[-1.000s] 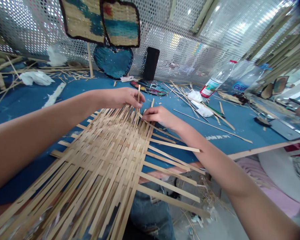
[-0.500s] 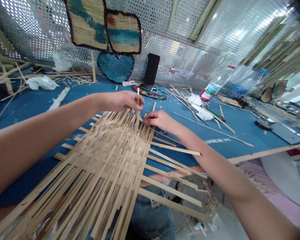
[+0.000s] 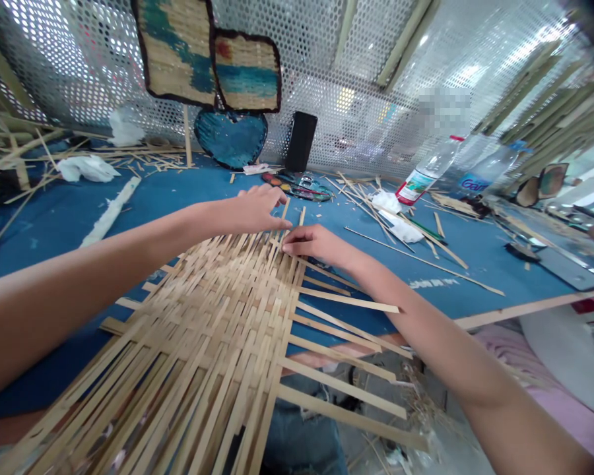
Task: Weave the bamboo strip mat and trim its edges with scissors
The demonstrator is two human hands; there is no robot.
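Observation:
A half-woven mat of pale bamboo strips [image 3: 212, 310] stretches from the near edge of the blue table to its middle. Long strips hang loose toward me, and shorter cross strip ends stick out on both sides. Over the far end of the weave, my left hand [image 3: 260, 210] has its thumb and fingers apart, its palm side hidden. Close beside it, at the far right corner, my right hand [image 3: 314, 241] pinches a thin bamboo strip among the weave. The fingertips partly cover that strip.
A clear bottle with a red cap [image 3: 428, 173], white tissue [image 3: 400, 224] and loose strips lie to the right. A black phone [image 3: 301, 142] leans on the perforated metal wall, near a blue heart-shaped piece [image 3: 231, 140]. Scraps and tissue [image 3: 88, 169] are at the left.
My left hand has opened and shifted slightly down; the strip that stood upright by its fingers now lies lower. My right hand stays at the same corner, fingers still pinched.

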